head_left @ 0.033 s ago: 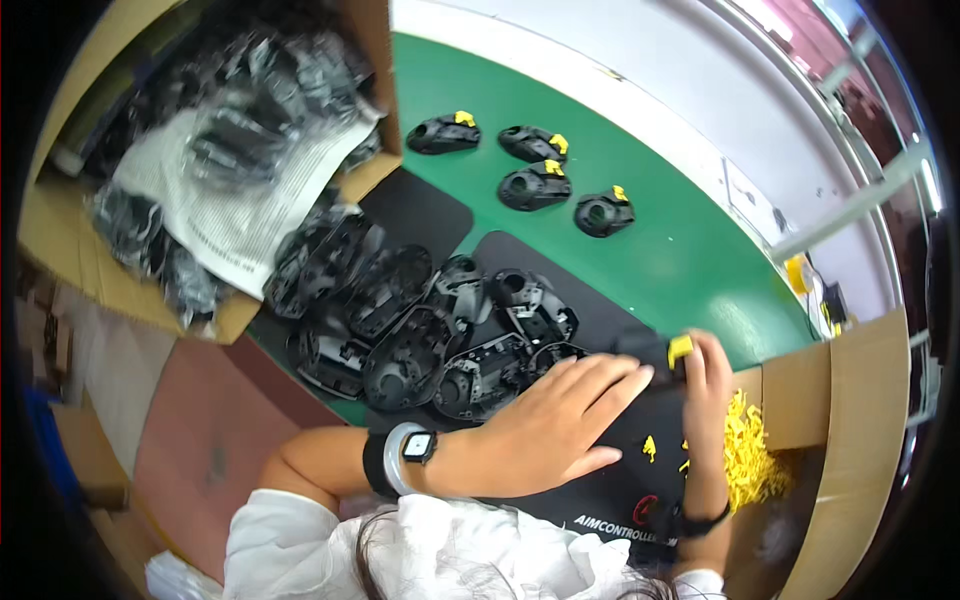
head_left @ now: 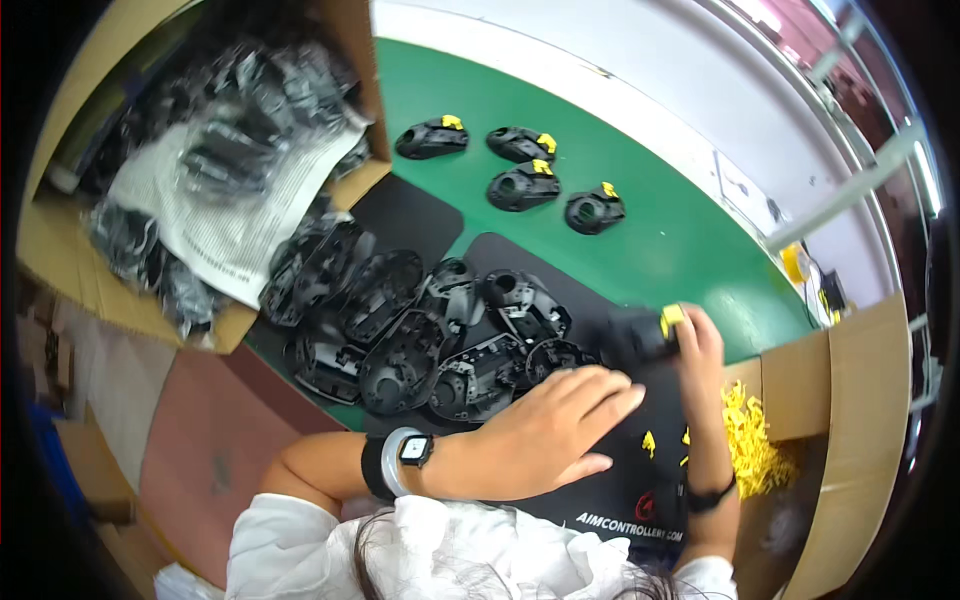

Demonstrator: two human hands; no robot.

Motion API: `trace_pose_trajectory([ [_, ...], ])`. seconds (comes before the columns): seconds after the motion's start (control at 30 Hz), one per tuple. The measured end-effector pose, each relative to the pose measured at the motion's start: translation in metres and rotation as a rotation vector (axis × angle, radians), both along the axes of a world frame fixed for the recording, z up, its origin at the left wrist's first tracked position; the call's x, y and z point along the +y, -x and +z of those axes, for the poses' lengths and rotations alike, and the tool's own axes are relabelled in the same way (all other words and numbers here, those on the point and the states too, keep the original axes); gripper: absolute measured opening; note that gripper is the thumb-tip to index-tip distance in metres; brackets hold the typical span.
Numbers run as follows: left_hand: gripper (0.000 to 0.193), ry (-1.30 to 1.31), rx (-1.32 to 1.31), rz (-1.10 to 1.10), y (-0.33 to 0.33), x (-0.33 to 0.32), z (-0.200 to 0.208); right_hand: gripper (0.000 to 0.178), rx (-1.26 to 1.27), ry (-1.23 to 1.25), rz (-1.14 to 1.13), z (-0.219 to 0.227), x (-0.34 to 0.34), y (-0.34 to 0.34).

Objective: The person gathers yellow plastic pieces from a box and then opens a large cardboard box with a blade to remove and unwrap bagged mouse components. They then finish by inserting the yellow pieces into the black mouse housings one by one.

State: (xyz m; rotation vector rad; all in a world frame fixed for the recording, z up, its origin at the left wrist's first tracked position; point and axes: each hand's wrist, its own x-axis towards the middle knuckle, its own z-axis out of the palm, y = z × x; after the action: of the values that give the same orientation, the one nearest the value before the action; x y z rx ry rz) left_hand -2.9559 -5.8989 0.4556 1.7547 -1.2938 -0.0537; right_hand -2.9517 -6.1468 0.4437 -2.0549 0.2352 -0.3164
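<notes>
My right hand [head_left: 700,352] grips a black plastic shell [head_left: 640,338] by its right end, above the far right part of the dark mat. A yellow plastic piece [head_left: 672,318] sits on that shell near my fingers; motion blurs the shell. My left hand [head_left: 560,435] hovers over the mat just left of it, fingers stretched out and apart, nothing in them. Beyond its knuckles lie several black controller shell halves [head_left: 405,362], some with their hollow insides facing up. Two small yellow pieces show on the mat between my arms, one of them a loose yellow piece [head_left: 649,443].
Several black shells with yellow pieces, such as a far shell [head_left: 594,210], stand on the green table [head_left: 720,290]. An open cardboard box [head_left: 230,330] of plastic-wrapped dark parts is at left. Another cardboard box [head_left: 865,390] holds yellow pieces [head_left: 750,455] at right.
My right hand has lifted away to the far side, taking the shell with the yellow piece along, farther from my left hand. My left hand has barely shifted.
</notes>
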Motion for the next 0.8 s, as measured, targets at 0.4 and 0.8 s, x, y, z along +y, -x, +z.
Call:
trace_pose_trajectory([
  [0.4, 0.071, -0.776, -0.347, -0.321, 0.000, 0.030, -0.013, 0.020, 0.065, 0.138, 0.071, 0.017, 0.020, 0.054],
  [0.8, 0.057, -0.714, -0.529, -0.270, 0.004, 0.024, -0.025, 0.011, 0.266, 0.205, -0.227, -0.020, 0.017, 0.127],
])
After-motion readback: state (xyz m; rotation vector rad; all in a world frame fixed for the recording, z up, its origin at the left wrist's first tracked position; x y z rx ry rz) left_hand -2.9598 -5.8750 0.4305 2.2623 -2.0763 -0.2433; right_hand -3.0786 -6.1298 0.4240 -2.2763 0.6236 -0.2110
